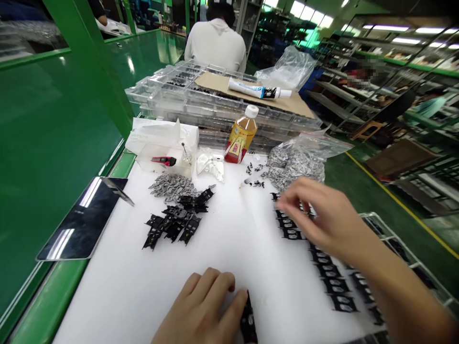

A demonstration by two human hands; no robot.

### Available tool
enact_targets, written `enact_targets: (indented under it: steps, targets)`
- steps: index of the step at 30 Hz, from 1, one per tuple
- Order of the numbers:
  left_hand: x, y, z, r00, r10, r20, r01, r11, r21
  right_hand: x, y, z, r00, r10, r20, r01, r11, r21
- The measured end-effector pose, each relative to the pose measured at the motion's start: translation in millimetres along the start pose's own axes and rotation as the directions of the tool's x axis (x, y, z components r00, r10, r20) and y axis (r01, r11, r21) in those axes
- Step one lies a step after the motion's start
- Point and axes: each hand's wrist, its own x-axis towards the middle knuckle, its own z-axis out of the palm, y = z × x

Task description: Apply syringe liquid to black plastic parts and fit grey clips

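My left hand (204, 306) rests on the white table sheet (229, 248) near the front edge, fingers curled, pinching a small black plastic part (248, 319) between thumb and fingers. My right hand (319, 217) is blurred by motion and hovers over a row of finished black parts (332, 279) laid out along the right side. Its fingers are bent downward toward the far end of that row; I cannot tell whether it holds anything. A loose pile of black parts (177, 220) lies left of centre, with a heap of small grey metal pieces (168, 185) behind it.
A bag of grey metal pieces (297, 160), an amber drink bottle (241, 136), a clear box (167, 153) and stacked clear trays (186, 93) line the back. A dark tablet (81, 220) lies at left. A wire rack (394, 239) sits at right. A person in white sits beyond.
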Motion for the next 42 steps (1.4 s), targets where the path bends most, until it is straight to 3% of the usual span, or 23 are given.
enact_targets:
  steps: [1, 4, 8, 11, 16, 22, 27, 42]
  targets:
    - [0.0, 2.0, 0.3, 1.000, -0.017, 0.003, 0.017, 1.000, -0.015, -20.4, -15.5, 1.4, 0.997, -0.055, 0.051, 0.050, 0.994, 0.102]
    - [-1.1, 7.5, 1.3, 0.997, -0.063, 0.046, 0.066, 0.996, -0.059, -74.9, -49.5, 24.2, 0.979, -0.033, 0.202, -0.010, 0.978, 0.210]
    - [-1.4, 12.6, -2.5, 0.987, -0.093, 0.128, 0.106, 0.989, -0.101, -109.2, -60.6, 59.2, 0.975, 0.084, 0.206, -0.136, 0.959, 0.249]
    - [-0.2, 14.5, -6.8, 0.982, -0.110, 0.151, 0.129, 0.984, -0.123, -110.0, -57.3, 64.3, 0.967, 0.145, 0.210, -0.208, 0.924, 0.321]
    - [0.8, 15.4, -9.3, 0.976, -0.125, 0.178, 0.152, 0.978, -0.146, -104.2, -58.1, 54.1, 0.951, 0.180, 0.251, -0.264, 0.897, 0.354]
    - [1.8, 16.7, -8.5, 0.974, -0.129, 0.184, 0.160, 0.972, -0.169, -112.7, -82.5, 50.9, 0.993, 0.036, 0.116, -0.083, 0.895, 0.439]
    - [1.7, 16.8, -9.0, 0.970, -0.134, 0.202, 0.168, 0.972, -0.162, -117.2, -98.8, 62.8, 0.998, -0.058, 0.020, 0.049, 0.945, 0.322]
    - [0.0, 16.6, -9.5, 0.968, -0.124, 0.216, 0.161, 0.973, -0.164, -118.2, -103.0, 67.3, 0.992, -0.129, -0.001, 0.127, 0.981, 0.143]
